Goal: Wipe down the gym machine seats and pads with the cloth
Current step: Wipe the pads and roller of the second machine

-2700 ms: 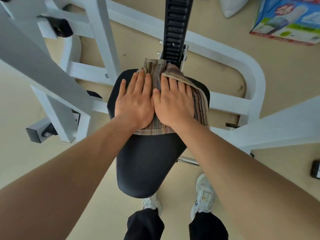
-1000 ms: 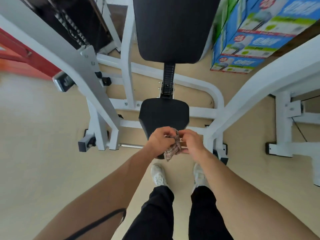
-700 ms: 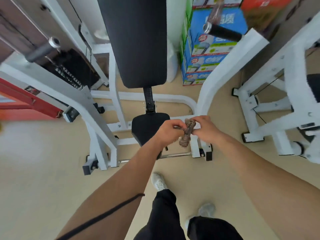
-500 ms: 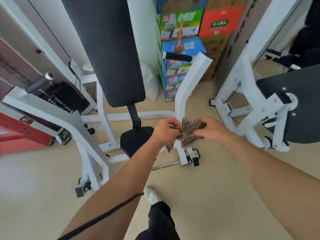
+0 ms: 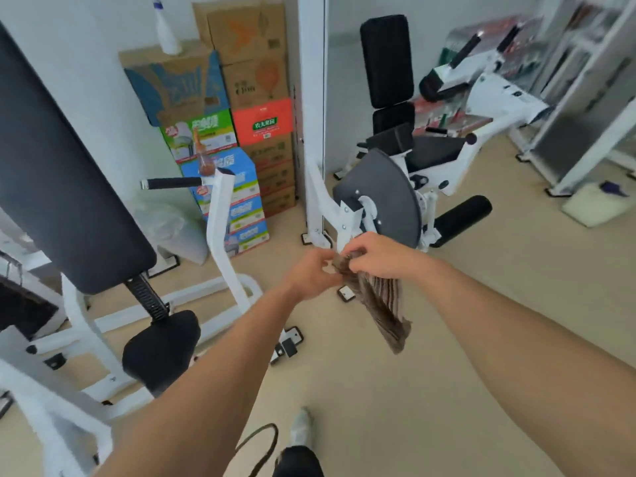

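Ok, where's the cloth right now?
Centre of the head view, off the machines: the cloth hangs over the floor, held at its top by the right hand, the left hand beside it.

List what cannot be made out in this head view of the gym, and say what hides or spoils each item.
- Top of the large back pad: cut off by the left edge.
- Shelving at right: blurred, contents unreadable.
- Upper part of the cloth: bunched inside the right hand; whether the left hand grips it is unclear.
- Small print on the stacked boxes: too small.

Bare forearms, dark trousers (image 5: 298, 464), pale shoe (image 5: 300, 429)
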`<control>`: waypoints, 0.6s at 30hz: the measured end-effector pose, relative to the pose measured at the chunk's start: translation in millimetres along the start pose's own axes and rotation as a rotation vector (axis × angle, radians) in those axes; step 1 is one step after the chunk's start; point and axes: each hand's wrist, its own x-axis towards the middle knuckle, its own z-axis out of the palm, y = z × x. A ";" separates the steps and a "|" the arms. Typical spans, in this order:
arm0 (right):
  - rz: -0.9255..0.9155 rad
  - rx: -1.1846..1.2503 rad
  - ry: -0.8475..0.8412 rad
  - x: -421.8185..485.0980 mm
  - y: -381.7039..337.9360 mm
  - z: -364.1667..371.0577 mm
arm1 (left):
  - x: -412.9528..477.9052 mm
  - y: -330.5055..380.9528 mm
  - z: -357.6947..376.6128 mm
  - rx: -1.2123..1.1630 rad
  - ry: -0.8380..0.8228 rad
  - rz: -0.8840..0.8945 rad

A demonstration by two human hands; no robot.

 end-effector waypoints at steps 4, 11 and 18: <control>0.069 -0.106 0.029 -21.2 71.1 -55.4 | 49.0 40.8 42.9 0.106 -0.088 -0.041; 0.230 -0.181 0.020 -5.7 220.4 -145.8 | 180.9 101.7 108.9 0.168 -0.223 -0.016; 0.327 -0.160 -0.062 42.6 367.2 -264.9 | 356.6 177.5 160.2 0.183 -0.484 -0.010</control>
